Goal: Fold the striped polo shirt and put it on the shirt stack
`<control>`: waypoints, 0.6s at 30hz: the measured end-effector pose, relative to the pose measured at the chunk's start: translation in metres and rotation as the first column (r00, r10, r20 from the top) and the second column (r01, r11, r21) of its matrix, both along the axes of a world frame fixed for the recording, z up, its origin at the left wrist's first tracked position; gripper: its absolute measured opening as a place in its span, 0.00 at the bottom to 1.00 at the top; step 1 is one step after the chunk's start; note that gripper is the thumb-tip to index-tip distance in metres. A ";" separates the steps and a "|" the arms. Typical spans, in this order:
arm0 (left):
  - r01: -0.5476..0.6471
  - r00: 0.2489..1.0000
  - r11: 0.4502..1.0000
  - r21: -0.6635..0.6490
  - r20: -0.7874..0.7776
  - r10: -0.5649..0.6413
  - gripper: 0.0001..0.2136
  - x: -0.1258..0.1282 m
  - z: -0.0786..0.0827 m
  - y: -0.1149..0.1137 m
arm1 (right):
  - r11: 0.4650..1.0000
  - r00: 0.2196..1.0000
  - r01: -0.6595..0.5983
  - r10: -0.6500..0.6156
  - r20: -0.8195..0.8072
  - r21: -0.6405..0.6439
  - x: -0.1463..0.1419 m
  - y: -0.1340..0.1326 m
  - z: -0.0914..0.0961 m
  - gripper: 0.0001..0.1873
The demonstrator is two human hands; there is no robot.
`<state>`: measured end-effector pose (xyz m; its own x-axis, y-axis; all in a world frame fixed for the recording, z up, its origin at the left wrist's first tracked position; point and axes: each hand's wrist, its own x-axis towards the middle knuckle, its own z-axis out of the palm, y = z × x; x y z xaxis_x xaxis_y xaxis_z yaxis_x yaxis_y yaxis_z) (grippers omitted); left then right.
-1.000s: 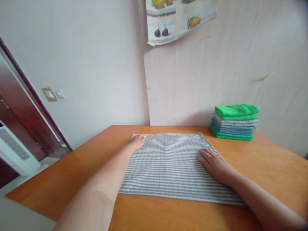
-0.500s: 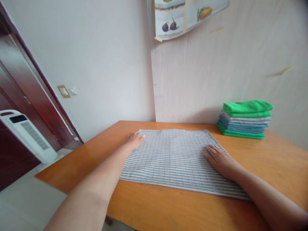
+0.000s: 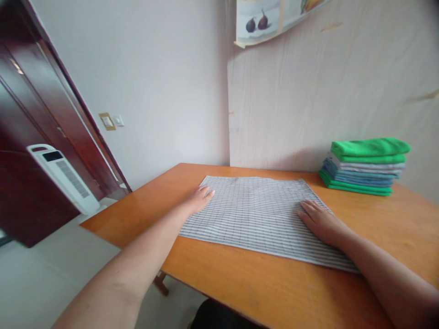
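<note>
Resting flat near the right edge of the checked cloth (image 3: 250,214), the right hand (image 3: 320,221) has its fingers stretched out and, as far as I can make out from my end, grips nothing. The left hand (image 3: 199,199) lies at the cloth's left edge, below the far left corner, fingers parted and thumb over the fabric; I see no pinch, though its underside is hidden from me.

Between them the cloth lies spread on the wooden table (image 3: 219,260), its far edge slightly wavy. My worry is uneven pressure: if one palm slid while the other stayed put, I would expect the fabric to skew or bunch between them. The right forearm (image 3: 387,278) crosses the near right corner and hides it from me, so a fold there could go unnoticed, and a low sweep of that arm could drag it.

Farther out, the stack of folded cloths (image 3: 366,167) stands beyond the far right corner, apart from the cloth. Its layers look uneven, so a wide swing of the right hand could knock the top ones askew.
</note>
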<state>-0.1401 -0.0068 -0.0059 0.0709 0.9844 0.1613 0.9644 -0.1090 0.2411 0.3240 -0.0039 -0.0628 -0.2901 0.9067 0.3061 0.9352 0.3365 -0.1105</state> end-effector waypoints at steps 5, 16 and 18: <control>0.003 1.000 0.999 0.034 -0.002 -0.003 0.30 -0.002 0.003 -0.023 | 1.000 0.999 -0.010 0.010 0.035 -0.012 0.004 0.004 -0.003 0.35; -0.024 0.993 0.996 -0.082 -0.118 0.014 0.34 0.001 0.006 -0.058 | 0.999 0.999 -0.009 0.010 0.040 -0.033 0.005 0.010 -0.004 0.36; -0.012 0.992 0.997 -0.078 -0.124 0.002 0.34 0.004 0.008 -0.065 | 0.999 0.998 -0.016 0.018 0.059 -0.036 0.004 0.008 -0.001 0.34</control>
